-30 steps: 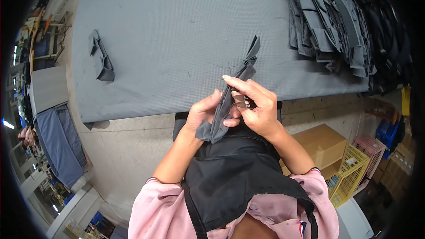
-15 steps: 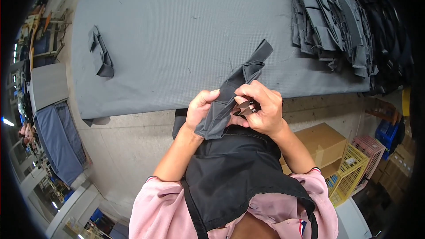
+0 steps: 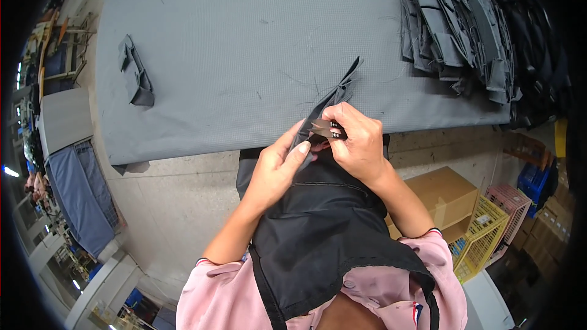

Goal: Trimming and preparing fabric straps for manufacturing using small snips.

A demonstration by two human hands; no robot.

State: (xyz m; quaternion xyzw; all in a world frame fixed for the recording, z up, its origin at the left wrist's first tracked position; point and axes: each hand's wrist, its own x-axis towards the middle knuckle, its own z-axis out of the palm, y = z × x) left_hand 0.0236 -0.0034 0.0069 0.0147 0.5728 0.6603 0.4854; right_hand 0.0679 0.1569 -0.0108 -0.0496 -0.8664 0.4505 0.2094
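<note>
My left hand (image 3: 282, 168) is closed on a dark grey sewn fabric strip (image 3: 326, 101), thumb on top. The strip is turned edge-on, and its far end reaches over the table's front edge. Small thread snips (image 3: 322, 128) sit in my right hand (image 3: 358, 140), their pointed blades apart and right against the strip's edge. Whether a thread lies between the blades is too small to tell. Another folded grey fabric piece (image 3: 137, 76) lies alone at the table's left.
Grey cloth covers the table (image 3: 244, 55). A pile of grey fabric pieces (image 3: 449, 30) lies at its far right, beside black straps (image 3: 532, 49). Below on the right stand a cardboard box (image 3: 437, 192) and a yellow crate (image 3: 486, 226). Loose threads dot the cloth.
The strip has been turned from flat to edge-on. My left hand has shifted its hold, thumb now over the strip. The snips have swung left and up to the strip's edge.
</note>
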